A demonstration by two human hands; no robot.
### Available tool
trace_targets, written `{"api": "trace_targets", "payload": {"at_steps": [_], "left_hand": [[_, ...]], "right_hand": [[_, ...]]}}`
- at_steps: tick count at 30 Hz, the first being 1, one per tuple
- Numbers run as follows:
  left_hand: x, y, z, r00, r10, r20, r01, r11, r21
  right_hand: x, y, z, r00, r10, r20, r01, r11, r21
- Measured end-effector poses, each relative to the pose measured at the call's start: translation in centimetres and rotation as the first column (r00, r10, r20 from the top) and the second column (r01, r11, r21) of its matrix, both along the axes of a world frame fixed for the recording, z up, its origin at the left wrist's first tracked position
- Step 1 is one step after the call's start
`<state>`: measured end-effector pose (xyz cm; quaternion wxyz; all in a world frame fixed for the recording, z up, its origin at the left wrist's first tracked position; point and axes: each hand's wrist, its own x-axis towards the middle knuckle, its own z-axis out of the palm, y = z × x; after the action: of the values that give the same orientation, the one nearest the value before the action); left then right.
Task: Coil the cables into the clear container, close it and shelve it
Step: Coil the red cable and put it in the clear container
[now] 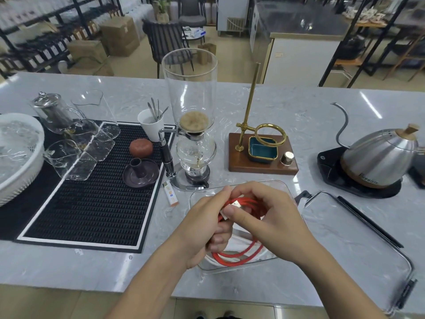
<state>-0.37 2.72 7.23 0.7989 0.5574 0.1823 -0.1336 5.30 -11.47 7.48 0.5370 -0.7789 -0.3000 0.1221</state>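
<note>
A red cable (pixel 239 256) hangs in loops over the clear container (pixel 200 194), which stands open on the marble counter near the front edge. My left hand (pixel 204 229) grips the coil from the left. My right hand (pixel 264 217) pinches the cable's white plug end against the top of the coil. A white cable (pixel 239 242) lies inside the container under the red loops. The container's clear lid (pixel 358 242), with black clips, lies flat to the right of the container.
A glass siphon coffee maker (pixel 190 125) and a lighter (pixel 171 194) stand just behind the container. A black bar mat (pixel 92 187) with glassware lies left. A brass dripper stand (pixel 259 150) and a steel kettle (pixel 377 157) are at the right.
</note>
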Motion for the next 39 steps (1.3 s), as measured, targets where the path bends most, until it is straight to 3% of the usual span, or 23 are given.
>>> {"api": "trace_targets", "payload": {"at_steps": [6, 10, 15, 20, 24, 28, 33, 39], "left_hand": [[0.3, 0.0, -0.1, 0.997, 0.072, 0.03, -0.075, 0.992, 0.104], [0.3, 0.2, -0.3, 0.993, 0.074, 0.09, -0.083, 0.991, 0.104], [0.3, 0.1, -0.5, 0.999, 0.016, 0.042, -0.01, 0.991, -0.133], [0.2, 1.3, -1.5, 0.981, -0.194, 0.006, 0.175, 0.875, -0.452], [-0.1, 1.9, -2.1, 0.956, -0.294, 0.01, 0.231, 0.728, -0.646], [-0.4, 1.9, -2.5, 0.953, -0.29, 0.084, 0.257, 0.634, -0.73], [-0.8, 2.4, -2.9, 0.988, -0.149, 0.046, 0.144, 0.759, -0.636], [-2.8, 4.8, -3.4, 1.0, 0.013, -0.001, -0.012, 0.875, -0.483]], "right_hand": [[0.2, 0.4, -0.2, 0.997, -0.061, -0.039, 0.062, 0.998, 0.031], [0.1, 0.7, 0.1, 0.985, -0.024, -0.172, 0.049, 0.989, 0.141], [0.2, 1.0, 0.3, 0.96, -0.055, -0.274, 0.11, 0.975, 0.191], [0.4, 1.6, 0.7, 0.899, -0.027, -0.437, 0.147, 0.959, 0.243], [1.2, 1.9, 0.6, 0.921, -0.041, -0.388, 0.15, 0.956, 0.253], [1.6, 2.9, 0.3, 0.981, -0.063, -0.183, 0.1, 0.975, 0.197], [1.5, 4.6, -0.3, 1.0, -0.014, -0.026, 0.016, 0.997, 0.073], [1.6, 7.5, -0.8, 0.98, 0.182, 0.085, -0.165, 0.972, -0.169]]}}
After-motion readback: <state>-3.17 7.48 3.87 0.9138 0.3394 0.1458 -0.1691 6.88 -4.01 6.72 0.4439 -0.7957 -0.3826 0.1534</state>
